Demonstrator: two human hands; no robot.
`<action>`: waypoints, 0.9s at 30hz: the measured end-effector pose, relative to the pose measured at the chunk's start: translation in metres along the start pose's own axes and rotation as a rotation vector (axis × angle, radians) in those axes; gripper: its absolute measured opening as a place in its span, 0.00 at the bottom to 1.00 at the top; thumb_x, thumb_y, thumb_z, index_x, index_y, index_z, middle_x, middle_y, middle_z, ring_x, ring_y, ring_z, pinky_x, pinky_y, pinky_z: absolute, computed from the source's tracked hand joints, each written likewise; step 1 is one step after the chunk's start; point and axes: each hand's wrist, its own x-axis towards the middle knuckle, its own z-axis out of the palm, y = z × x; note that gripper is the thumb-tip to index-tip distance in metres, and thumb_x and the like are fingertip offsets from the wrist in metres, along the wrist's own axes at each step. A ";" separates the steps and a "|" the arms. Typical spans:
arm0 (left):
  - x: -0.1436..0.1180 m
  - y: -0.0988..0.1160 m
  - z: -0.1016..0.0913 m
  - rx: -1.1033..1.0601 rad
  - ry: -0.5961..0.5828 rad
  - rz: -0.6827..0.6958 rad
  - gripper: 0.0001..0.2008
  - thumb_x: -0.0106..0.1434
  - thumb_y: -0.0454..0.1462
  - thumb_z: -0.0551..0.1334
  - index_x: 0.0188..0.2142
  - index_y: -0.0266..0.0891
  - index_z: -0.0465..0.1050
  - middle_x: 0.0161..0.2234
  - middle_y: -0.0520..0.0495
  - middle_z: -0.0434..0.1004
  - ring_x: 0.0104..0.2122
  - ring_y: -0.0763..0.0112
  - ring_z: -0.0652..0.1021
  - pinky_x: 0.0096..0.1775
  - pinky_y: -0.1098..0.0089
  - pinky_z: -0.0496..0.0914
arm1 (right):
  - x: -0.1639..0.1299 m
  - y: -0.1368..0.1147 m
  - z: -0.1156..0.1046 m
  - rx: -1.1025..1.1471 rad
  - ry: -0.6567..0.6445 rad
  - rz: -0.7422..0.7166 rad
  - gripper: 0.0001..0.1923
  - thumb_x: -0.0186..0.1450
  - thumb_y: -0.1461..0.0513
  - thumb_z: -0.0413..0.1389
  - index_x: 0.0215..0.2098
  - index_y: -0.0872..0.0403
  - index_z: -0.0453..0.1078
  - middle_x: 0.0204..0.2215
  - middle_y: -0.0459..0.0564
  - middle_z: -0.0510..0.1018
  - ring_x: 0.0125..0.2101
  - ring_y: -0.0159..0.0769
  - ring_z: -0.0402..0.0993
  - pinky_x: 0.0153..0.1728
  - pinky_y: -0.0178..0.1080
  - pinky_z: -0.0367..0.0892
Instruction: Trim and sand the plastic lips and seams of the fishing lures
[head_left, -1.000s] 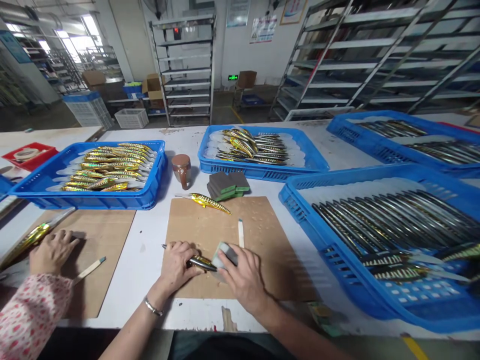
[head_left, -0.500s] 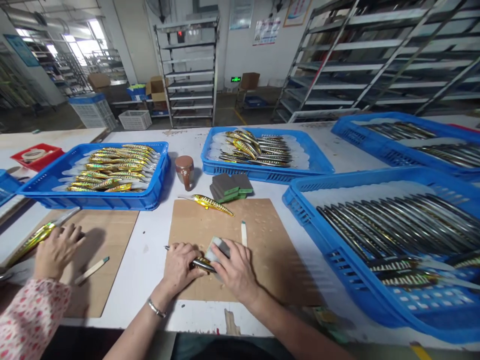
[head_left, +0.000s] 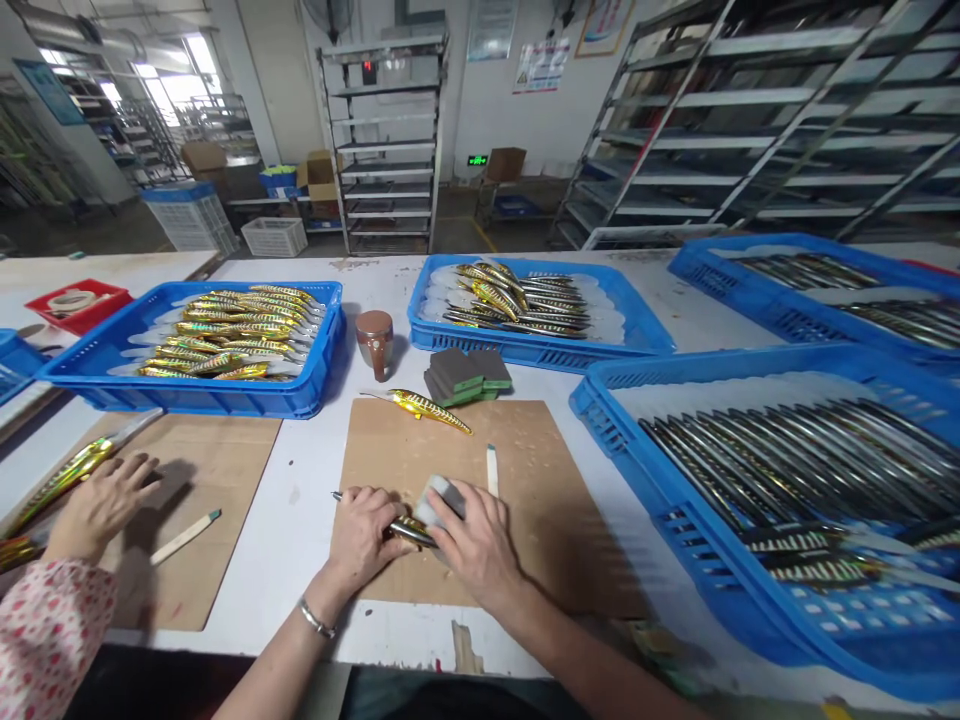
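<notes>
My left hand (head_left: 365,535) is closed around a dark-backed, gold-striped fishing lure (head_left: 412,530), held low over the cardboard sheet (head_left: 555,520). A grey sanding sponge (head_left: 433,500) is gripped in my right hand (head_left: 476,535), against or just above the lure; its contact side is hidden. Beyond my hands a gold fishing lure (head_left: 431,410) lies across the cardboard's far edge. A short flat stick with a green tip (head_left: 492,468) rests near my right fingers. Dark sanding blocks with green edges (head_left: 466,376) are heaped behind the cardboard.
Blue trays of lures stand at left (head_left: 187,395), centre (head_left: 540,350) and right (head_left: 637,470). A brown-lidded cup (head_left: 375,340) sits between two trays. On my left, a co-worker's hand (head_left: 101,505) is over another cardboard sheet (head_left: 214,450). Metal racks (head_left: 386,150) stand behind.
The view has shifted slightly. My hands keep the lure and sponge in nearly the same place. The co-worker's hand has moved left, and a second lure shows beneath it.
</notes>
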 end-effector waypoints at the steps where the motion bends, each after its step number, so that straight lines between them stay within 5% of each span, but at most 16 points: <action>1: -0.001 0.000 0.001 -0.002 -0.001 -0.002 0.30 0.66 0.65 0.56 0.45 0.45 0.80 0.39 0.44 0.80 0.40 0.59 0.74 0.44 0.57 0.57 | -0.009 0.005 -0.004 -0.013 -0.008 0.005 0.19 0.73 0.59 0.57 0.62 0.43 0.73 0.60 0.56 0.72 0.54 0.50 0.68 0.52 0.50 0.63; 6: -0.004 0.000 0.005 -0.018 0.014 0.004 0.30 0.65 0.65 0.58 0.47 0.45 0.79 0.41 0.45 0.82 0.41 0.59 0.75 0.45 0.57 0.57 | -0.028 0.010 -0.011 -0.063 -0.006 0.035 0.17 0.74 0.59 0.56 0.60 0.45 0.74 0.59 0.58 0.72 0.52 0.51 0.69 0.51 0.51 0.62; 10: -0.005 -0.003 0.005 0.005 0.037 0.028 0.31 0.65 0.65 0.56 0.45 0.44 0.80 0.39 0.44 0.81 0.40 0.59 0.75 0.45 0.57 0.58 | 0.027 -0.006 0.011 -0.103 -0.121 0.043 0.17 0.72 0.55 0.62 0.58 0.42 0.76 0.51 0.56 0.76 0.48 0.49 0.70 0.48 0.50 0.62; 14: -0.004 -0.007 0.006 -0.005 0.046 0.026 0.32 0.65 0.65 0.56 0.46 0.44 0.80 0.40 0.43 0.81 0.41 0.59 0.75 0.45 0.57 0.58 | 0.062 0.015 0.009 -0.179 -0.183 0.035 0.14 0.71 0.54 0.63 0.54 0.43 0.77 0.47 0.57 0.78 0.46 0.50 0.71 0.45 0.49 0.63; 21: -0.001 -0.009 0.005 -0.052 0.041 0.013 0.30 0.64 0.65 0.59 0.47 0.45 0.80 0.43 0.43 0.82 0.43 0.58 0.76 0.45 0.57 0.59 | -0.004 0.085 -0.033 -0.253 -0.069 0.131 0.18 0.73 0.58 0.56 0.60 0.46 0.72 0.51 0.56 0.79 0.46 0.50 0.74 0.43 0.47 0.66; 27: 0.001 -0.012 0.001 -0.002 0.041 0.017 0.29 0.65 0.64 0.59 0.46 0.45 0.80 0.42 0.44 0.82 0.41 0.58 0.76 0.44 0.58 0.59 | -0.042 0.096 -0.025 -0.293 -0.071 0.134 0.19 0.71 0.59 0.56 0.59 0.53 0.68 0.53 0.60 0.78 0.49 0.51 0.75 0.49 0.49 0.67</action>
